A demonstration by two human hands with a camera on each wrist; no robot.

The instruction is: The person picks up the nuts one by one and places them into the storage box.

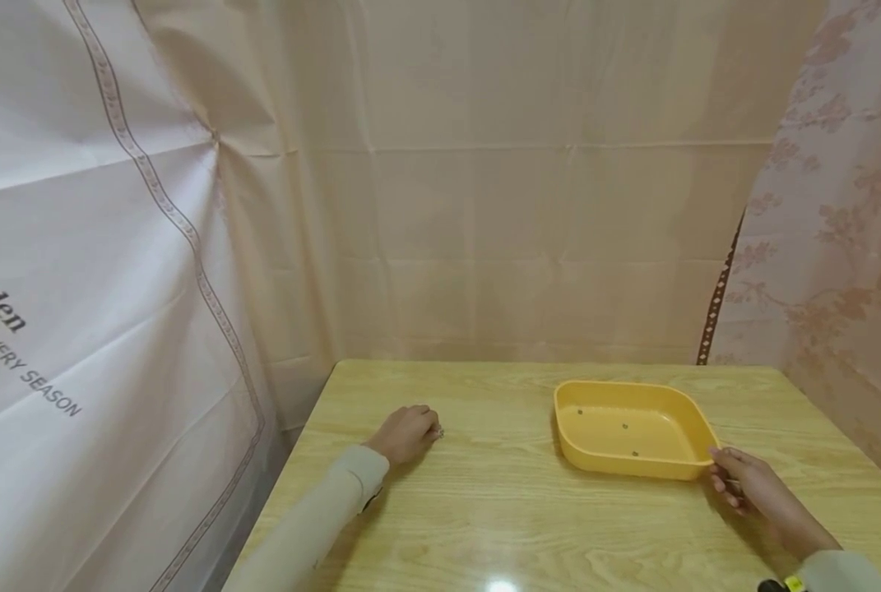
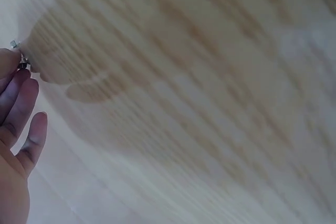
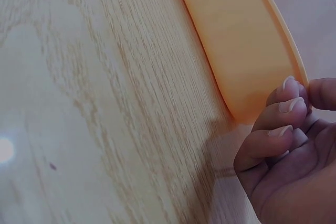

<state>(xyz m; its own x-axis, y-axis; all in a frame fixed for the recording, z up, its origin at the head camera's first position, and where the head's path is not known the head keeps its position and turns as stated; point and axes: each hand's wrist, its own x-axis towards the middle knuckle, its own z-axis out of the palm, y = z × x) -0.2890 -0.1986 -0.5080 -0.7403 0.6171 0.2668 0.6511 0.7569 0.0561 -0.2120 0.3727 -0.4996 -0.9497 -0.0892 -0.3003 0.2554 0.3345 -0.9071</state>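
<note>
My left hand [image 1: 406, 434] is low over the left half of the wooden table. Between its thumb and fingertips it pinches small shiny metal pieces [image 2: 22, 59], largely covered by the fingers; their exact kind cannot be made out. A yellow tray [image 1: 670, 470] with rounded corners sits on the right half. Three small dark metal bits [image 1: 625, 427] lie scattered on the tray's floor. At the tray's near right corner my right hand [image 1: 754, 485] pinches the rim between thumb and index finger. Its other fingers [image 3: 270, 142] are curled beside the outer wall.
The light wood-grain table [image 1: 484, 510] reaches back to a beige hanging cloth [image 1: 521, 205]. White printed cloth [image 1: 99, 288] hangs on the left, and flowered cloth [image 1: 847, 230] on the right. A small dark mark [image 3: 53, 166] shows on the tabletop in the right wrist view.
</note>
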